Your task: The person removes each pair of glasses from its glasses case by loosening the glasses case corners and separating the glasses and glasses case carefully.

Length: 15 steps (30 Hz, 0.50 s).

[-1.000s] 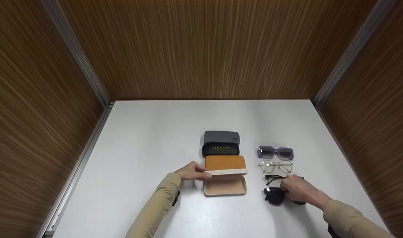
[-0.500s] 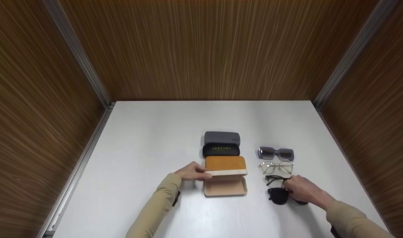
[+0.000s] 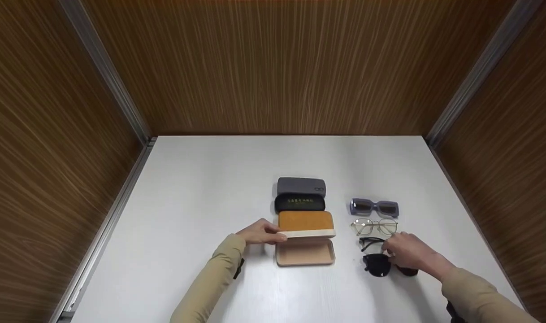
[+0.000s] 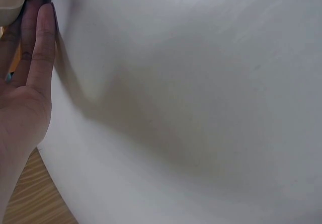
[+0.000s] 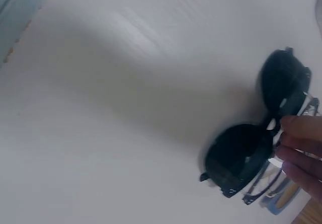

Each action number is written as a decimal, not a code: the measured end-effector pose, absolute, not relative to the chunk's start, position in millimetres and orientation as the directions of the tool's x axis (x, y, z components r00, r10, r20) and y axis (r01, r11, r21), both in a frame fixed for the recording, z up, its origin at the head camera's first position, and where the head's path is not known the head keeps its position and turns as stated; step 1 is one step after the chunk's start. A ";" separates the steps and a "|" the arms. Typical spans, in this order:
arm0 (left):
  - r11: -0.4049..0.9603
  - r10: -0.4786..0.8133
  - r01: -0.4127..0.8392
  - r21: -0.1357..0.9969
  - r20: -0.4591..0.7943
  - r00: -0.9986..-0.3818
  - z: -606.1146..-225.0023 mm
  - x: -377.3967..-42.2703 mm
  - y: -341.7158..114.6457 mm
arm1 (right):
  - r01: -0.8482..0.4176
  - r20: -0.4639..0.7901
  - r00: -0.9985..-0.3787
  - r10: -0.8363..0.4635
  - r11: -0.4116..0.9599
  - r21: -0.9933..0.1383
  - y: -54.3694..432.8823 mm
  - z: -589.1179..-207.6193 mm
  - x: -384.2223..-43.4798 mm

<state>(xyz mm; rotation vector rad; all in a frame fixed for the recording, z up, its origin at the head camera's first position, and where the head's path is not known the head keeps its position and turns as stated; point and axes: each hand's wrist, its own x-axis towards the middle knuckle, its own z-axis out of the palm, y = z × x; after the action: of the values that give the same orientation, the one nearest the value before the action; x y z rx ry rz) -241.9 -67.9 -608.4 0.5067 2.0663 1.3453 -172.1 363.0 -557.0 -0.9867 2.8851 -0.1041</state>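
An orange glasses case (image 3: 305, 220) with a pale rim stands with its lid raised, its beige inner tray (image 3: 305, 253) facing the near side. My left hand (image 3: 263, 232) holds the lid's front left corner between thumb and fingers. In the left wrist view the left hand's fingers (image 4: 43, 48) reach up to the case, which is mostly cut off. On the right, my right hand (image 3: 407, 251) pinches black sunglasses (image 3: 377, 265) at the bridge, as the right wrist view shows with the dark lenses (image 5: 239, 151). Black-framed glasses (image 3: 368, 241) lie just behind, partly covered by that hand.
Behind the orange case lie a black glasses case (image 3: 300, 202) and a grey glasses case (image 3: 301, 185). Wire-framed glasses (image 3: 365, 227) and purple sunglasses (image 3: 374, 207) are farther back on the right. Brown wood-grain panels (image 3: 273, 67) wall in the white table (image 3: 201, 193).
The black sunglasses and my right hand have shifted slightly to the right. My left hand and the raised lid look the same.
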 end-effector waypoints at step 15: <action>0.417 0.620 0.014 0.909 -0.274 -0.735 -606.8 -242.0 -66.3 | -0.633 0.224 -0.774 -0.592 0.709 -0.313 310.5 -561.9 -176.0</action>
<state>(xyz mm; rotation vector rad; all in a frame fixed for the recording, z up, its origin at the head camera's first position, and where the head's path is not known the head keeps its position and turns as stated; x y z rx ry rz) -242.0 -66.3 -606.8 0.5347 2.0820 1.3274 -176.0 310.5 -561.9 -1.0795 3.0023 -0.6141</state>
